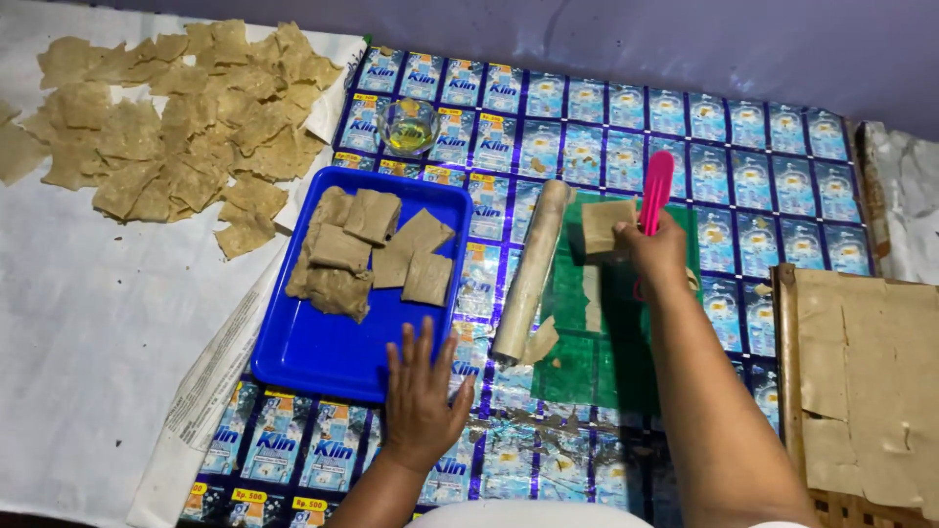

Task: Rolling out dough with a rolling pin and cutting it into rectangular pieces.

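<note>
I saw my right hand [657, 252] gripping a pink comb [655, 192] beside a flat, tan dough square [604, 226] on the green sheet [587, 362]; my left hand [423, 391] lay spread, holding nothing, on the blue tray [323, 357].

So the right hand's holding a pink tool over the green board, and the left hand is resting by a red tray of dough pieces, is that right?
Not quite: the tray is blue, not red, as the head view shows. The rest holds. The right hand holds the pink tool over the green board, and the left hand rests at the near edge of that tray of dough pieces.
</note>
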